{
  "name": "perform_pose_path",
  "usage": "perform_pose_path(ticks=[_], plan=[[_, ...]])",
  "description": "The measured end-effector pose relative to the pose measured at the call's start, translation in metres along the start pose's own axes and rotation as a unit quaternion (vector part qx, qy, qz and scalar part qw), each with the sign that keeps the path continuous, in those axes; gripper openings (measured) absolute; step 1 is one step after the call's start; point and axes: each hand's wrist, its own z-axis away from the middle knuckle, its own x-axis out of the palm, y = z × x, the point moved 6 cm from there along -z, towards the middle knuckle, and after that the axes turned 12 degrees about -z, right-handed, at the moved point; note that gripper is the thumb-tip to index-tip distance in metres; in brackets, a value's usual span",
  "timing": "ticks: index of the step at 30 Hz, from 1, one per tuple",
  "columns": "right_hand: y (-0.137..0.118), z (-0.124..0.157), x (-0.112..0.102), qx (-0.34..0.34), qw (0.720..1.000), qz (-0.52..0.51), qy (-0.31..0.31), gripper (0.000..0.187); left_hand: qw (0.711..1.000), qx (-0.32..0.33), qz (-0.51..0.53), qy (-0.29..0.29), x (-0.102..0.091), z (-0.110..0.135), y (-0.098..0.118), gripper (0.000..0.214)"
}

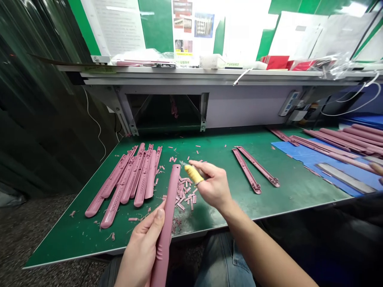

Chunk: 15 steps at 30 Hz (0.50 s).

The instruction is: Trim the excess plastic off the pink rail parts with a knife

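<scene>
My left hand (142, 247) grips a long pink moulded plastic bar (165, 235), which stands upright with its upper end over the green mat. My right hand (214, 185) holds a small knife with a yellow wrapped handle (194, 174). Its thin blade (182, 163) points left, close to the bar's top end but apart from it. Between my hands lies a scatter of pink plastic offcuts (185, 195). Several similar pink bars (128, 179) lie side by side at the left of the green work mat (209, 145).
Two slim pink rails (254, 169) lie right of my right hand. Farther right, a blue sheet (305, 155) holds more pink bars and a metal strip, and a co-worker's hand (377, 169) enters at the edge. A metal shelf with papers spans the back.
</scene>
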Motion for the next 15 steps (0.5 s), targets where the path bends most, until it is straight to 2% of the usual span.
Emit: perform_pose_path(ticks=[3,7,12,13,15], plan=[[-0.002,0.008,0.000,0.000,0.999,-0.030,-0.015,0.027,0.998,-0.030,0.048,0.006,0.004,0.007,0.002,0.025],[-0.011,0.029,0.013,-0.014,0.997,-0.043,-0.064,0.024,0.995,-0.050,0.088,0.002,0.009,0.012,0.004,0.032],[-0.005,0.019,0.000,0.010,0.999,-0.030,0.012,0.026,0.995,-0.053,0.075,-0.035,0.009,0.013,-0.005,0.033],[-0.004,0.016,-0.003,0.016,0.999,-0.038,0.017,0.027,0.995,-0.043,0.077,-0.042,0.008,0.013,-0.005,0.038],[-0.002,0.012,-0.004,0.027,0.998,-0.050,-0.009,0.027,0.997,-0.013,0.066,-0.046,0.006,0.011,-0.002,0.050]])
